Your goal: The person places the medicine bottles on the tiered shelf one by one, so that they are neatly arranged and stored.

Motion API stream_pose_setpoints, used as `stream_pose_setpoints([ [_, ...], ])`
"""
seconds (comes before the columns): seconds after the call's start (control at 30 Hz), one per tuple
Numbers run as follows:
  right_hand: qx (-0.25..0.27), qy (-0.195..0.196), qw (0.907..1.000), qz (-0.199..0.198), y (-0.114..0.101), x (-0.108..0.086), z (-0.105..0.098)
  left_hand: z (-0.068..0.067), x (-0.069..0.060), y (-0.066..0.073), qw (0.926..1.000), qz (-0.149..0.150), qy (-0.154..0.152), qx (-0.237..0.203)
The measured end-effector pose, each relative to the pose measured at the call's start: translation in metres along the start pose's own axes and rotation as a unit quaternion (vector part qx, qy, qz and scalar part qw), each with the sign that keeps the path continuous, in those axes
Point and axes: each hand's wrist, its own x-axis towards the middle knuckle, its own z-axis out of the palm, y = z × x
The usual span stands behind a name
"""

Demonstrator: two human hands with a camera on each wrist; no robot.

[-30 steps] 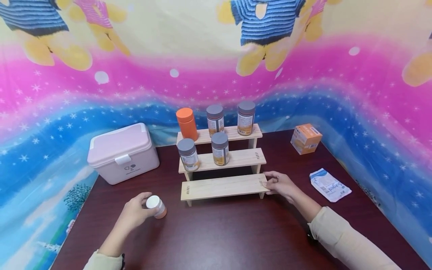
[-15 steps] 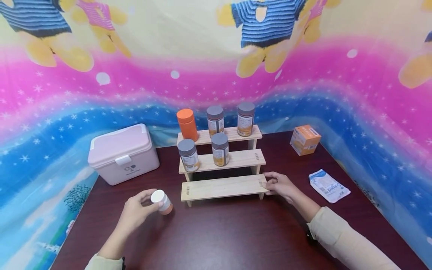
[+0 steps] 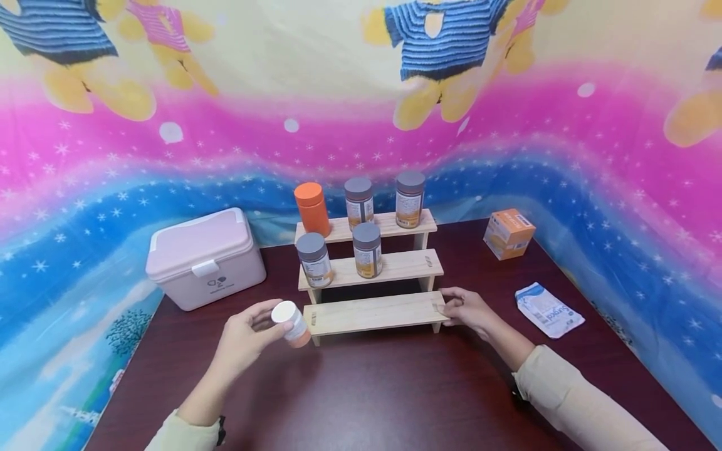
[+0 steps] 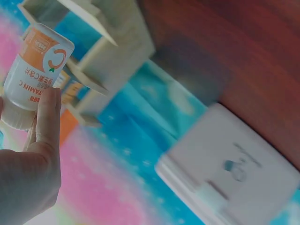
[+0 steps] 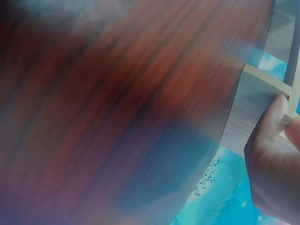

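Note:
In the head view my left hand [image 3: 246, 335] pinches a small vitamin C bottle [image 3: 294, 327] between fingers and thumb. The bottle tilts, its white cap toward me, in front of the left end of the lowest step. Its orange and white label with a large C shows on the vitamin C bottle [image 4: 40, 65] in the left wrist view. My right hand [image 3: 469, 310] grips the right end of the three-step wooden rack [image 3: 372, 313]. On the middle step stand two grey-capped jars [image 3: 368, 254]. Two more like them and an orange bottle [image 3: 313, 213] occupy the top step.
A pale pink medicine box [image 3: 205, 257] sits left of the rack, its lid down. At the right lie an orange carton [image 3: 509, 235] and a white and blue packet [image 3: 549, 311]. The dark wooden table [image 3: 372, 394] meets a printed cloth backdrop behind.
My left hand has lifted the vitamin C bottle off the table and carried it right, toward the lowest step, tilting it. My right hand has stayed on the rack.

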Motion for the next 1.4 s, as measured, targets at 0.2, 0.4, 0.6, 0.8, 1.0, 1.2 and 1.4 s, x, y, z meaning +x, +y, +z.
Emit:
stream_pose_setpoints([
  [0.2, -0.001, -0.001, 1.0000, 0.004, -0.003, -0.001, 0.001, 0.026, 0.014, 0.026, 0.9989, 0.030, -0.032, -0.017],
  [0.4, 0.000, 0.003, 1.0000, 0.008, -0.003, -0.002, 0.002, 0.061, 0.028, 0.057, 0.9920, 0.089, -0.079, -0.044],
  [0.6, 0.006, 0.004, 0.9999, 0.010, 0.002, -0.002, 0.003, 0.094, 0.038, 0.080, 0.9832, 0.135, -0.114, -0.044],
  [0.8, 0.005, 0.006, 1.0000, 0.004, 0.003, 0.000, 0.002, 0.113, 0.050, 0.102, 0.9802, 0.149, -0.123, -0.042],
  [1.0, 0.006, 0.009, 0.9999, 0.004, 0.000, 0.001, 0.001, 0.130, 0.063, 0.116, 0.9801, 0.161, -0.111, -0.036],
  [1.2, 0.007, 0.007, 0.9999, 0.004, 0.000, 0.001, 0.001, 0.152, 0.074, 0.121, 0.9857, 0.149, -0.075, -0.027],
  [1.4, 0.010, 0.006, 0.9999, 0.008, 0.000, 0.000, 0.001, 0.173, 0.083, 0.126, 0.9869, 0.157, -0.033, 0.022],
])
